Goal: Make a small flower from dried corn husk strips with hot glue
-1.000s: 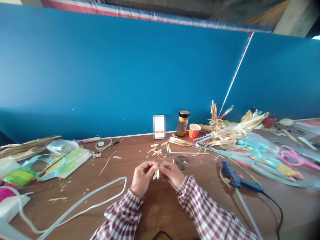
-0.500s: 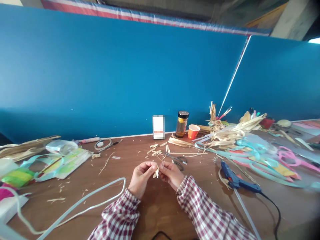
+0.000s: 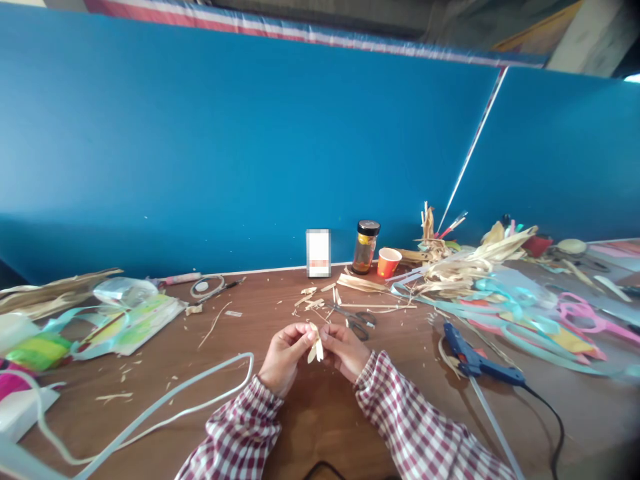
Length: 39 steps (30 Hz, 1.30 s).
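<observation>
Pinched between thumb and fingers of my left hand [image 3: 284, 357] is a small pale piece of dried corn husk [image 3: 317, 349], shaped like a few narrow petals pointing downward. My right hand [image 3: 349, 352] grips the other side of the same piece, its fingers closed. Both hands hover a little above the brown table [image 3: 320, 413], fingertips almost meeting. Part of the piece is hidden behind the fingers. Just beyond my right hand lie dark-handled scissors [image 3: 359, 327] and several husk scraps [image 3: 313, 303].
To the right lies a blue glue gun [image 3: 477, 363] with its cord, near pink scissors [image 3: 587, 317], ribbons and a husk pile [image 3: 460, 270]. A lidded jar [image 3: 367, 247] and red paper cup [image 3: 389, 263] stand by the blue partition [image 3: 250, 147]. A white cable [image 3: 195, 383] curves at left.
The husk piece has turned in my fingertips, and more of its petal-like strips now shows between my hands. Both hands stay in nearly the same place.
</observation>
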Motion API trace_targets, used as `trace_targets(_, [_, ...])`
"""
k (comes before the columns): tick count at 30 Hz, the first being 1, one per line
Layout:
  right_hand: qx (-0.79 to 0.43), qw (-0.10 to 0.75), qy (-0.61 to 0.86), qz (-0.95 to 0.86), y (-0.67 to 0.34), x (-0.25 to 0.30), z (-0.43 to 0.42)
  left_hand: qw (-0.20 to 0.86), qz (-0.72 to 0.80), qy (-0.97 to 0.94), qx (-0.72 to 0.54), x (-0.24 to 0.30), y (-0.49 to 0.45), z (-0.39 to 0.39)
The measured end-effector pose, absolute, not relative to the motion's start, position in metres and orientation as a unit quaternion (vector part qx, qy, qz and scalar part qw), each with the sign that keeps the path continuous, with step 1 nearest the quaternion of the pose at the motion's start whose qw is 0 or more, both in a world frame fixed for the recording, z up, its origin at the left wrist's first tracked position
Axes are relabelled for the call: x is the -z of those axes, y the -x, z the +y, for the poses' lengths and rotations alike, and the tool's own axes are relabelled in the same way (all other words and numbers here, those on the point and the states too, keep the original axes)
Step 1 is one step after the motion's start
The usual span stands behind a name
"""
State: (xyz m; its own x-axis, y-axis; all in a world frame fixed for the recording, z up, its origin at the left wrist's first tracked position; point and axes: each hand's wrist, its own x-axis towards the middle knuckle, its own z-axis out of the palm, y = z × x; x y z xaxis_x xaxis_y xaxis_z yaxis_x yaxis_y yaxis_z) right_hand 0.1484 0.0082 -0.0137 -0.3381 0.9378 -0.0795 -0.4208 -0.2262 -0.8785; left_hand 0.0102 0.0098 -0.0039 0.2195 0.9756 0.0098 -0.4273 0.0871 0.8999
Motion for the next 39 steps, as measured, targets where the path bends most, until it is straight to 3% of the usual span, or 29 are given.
trace_targets(13, [-0.729,0.504,0.331,-0.323,-0.146,0.017,0.014,0.634,0.356,-0.400,-0.558,0.002,-0.011,0.012])
trace_targets(18, [-0.736,0.554,0.328,-0.208,-0.149,0.021,0.021,0.503,0.419,-0.464,-0.597,0.002,-0.012,0.009])
trace_targets(23, [-0.739,0.557,0.320,-0.202,-0.149,0.021,0.019,0.380,0.444,-0.577,-0.571,0.003,-0.018,0.003])
trace_targets(39, [-0.723,0.492,0.366,-0.320,-0.146,0.011,0.013,0.388,0.443,-0.562,-0.581,0.007,-0.010,0.009])
